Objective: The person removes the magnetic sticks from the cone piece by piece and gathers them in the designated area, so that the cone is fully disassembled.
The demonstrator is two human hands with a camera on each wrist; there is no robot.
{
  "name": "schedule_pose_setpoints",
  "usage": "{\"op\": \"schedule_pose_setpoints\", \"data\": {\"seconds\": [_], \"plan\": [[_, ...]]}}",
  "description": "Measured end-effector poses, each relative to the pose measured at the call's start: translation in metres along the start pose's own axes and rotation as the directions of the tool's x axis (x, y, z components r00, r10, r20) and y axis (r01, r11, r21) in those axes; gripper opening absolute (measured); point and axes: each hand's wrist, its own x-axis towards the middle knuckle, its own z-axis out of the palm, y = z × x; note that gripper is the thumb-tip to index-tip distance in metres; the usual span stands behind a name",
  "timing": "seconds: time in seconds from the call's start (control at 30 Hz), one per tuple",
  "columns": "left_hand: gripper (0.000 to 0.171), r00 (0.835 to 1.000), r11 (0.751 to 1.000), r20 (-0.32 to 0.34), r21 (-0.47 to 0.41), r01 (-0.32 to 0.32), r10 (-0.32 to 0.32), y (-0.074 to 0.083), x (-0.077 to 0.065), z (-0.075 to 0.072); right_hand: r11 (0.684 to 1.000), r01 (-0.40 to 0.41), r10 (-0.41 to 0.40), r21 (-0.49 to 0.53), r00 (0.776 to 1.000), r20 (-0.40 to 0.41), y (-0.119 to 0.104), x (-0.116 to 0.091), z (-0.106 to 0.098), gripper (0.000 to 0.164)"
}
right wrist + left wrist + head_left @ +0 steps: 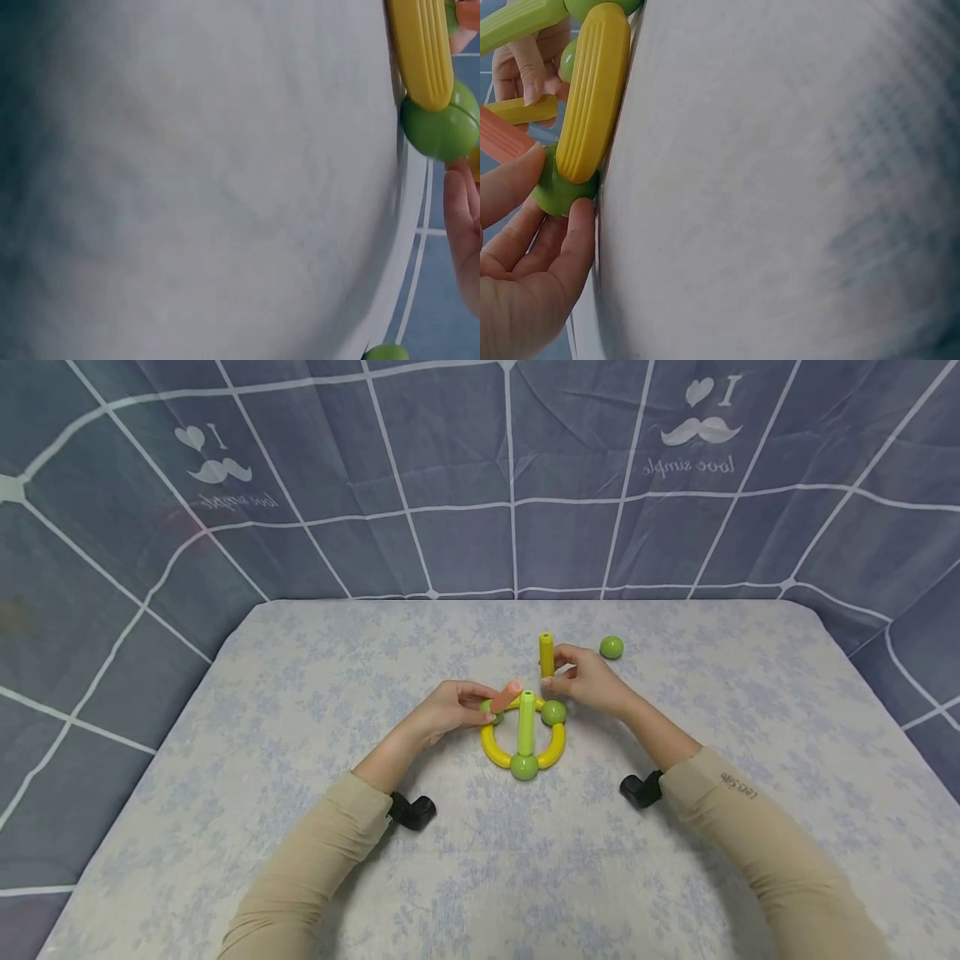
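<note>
A ring of curved yellow rods (493, 748), joined by green balls, lies on the table. My left hand (448, 708) pinches the ring's left green ball (553, 189) between thumb and fingers. An orange rod (506, 697) slants up from that ball. From the front ball (524, 767) rises a light green rod (527, 725). Just behind the ring's right ball (553, 712), my right hand (591, 681) holds a straight yellow rod (547, 652) upright by its lower part. In the right wrist view most of this hand is out of frame.
A loose green ball (611, 647) sits on the table beyond my right hand. The pale flowered tabletop (480, 877) ends at a blue-grey checked curtain (465, 552) behind and at the sides. A black wrist camera (412, 812) hangs under each forearm.
</note>
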Motion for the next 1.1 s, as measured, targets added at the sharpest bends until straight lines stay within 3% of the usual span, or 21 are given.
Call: {"op": "schedule_pose_setpoints", "data": {"seconds": [0.2, 0.37, 0.43, 0.67, 1.1], "plan": [[0.036, 1.0, 1.0, 0.002, 0.005, 0.01, -0.01, 0.001, 0.0, 0.0, 0.996, -0.079, 0.079, 0.027, 0.997, -0.005, -0.011, -0.007, -0.008, 0.036], [0.036, 1.0, 1.0, 0.004, 0.014, 0.006, -0.006, 0.001, 0.0, 0.0, 0.992, -0.125, 0.126, 0.019, 0.992, -0.022, -0.006, -0.008, -0.016, 0.038], [0.036, 1.0, 1.0, 0.009, 0.017, -0.002, 0.002, 0.001, -0.001, 0.0, 0.991, -0.134, 0.134, 0.014, 0.99, -0.033, 0.005, -0.005, -0.019, 0.039], [0.035, 0.999, 0.999, 0.023, 0.021, -0.026, 0.025, 0.0, -0.002, 0.0, 0.993, -0.115, 0.115, 0.007, 0.991, -0.068, 0.009, -0.01, -0.032, 0.041], [0.037, 0.998, 0.999, 0.037, -0.01, -0.041, 0.041, 0.003, -0.004, 0.001, 0.982, -0.182, 0.187, 0.05, 0.975, -0.123, 0.016, -0.023, -0.057, 0.043]]}}
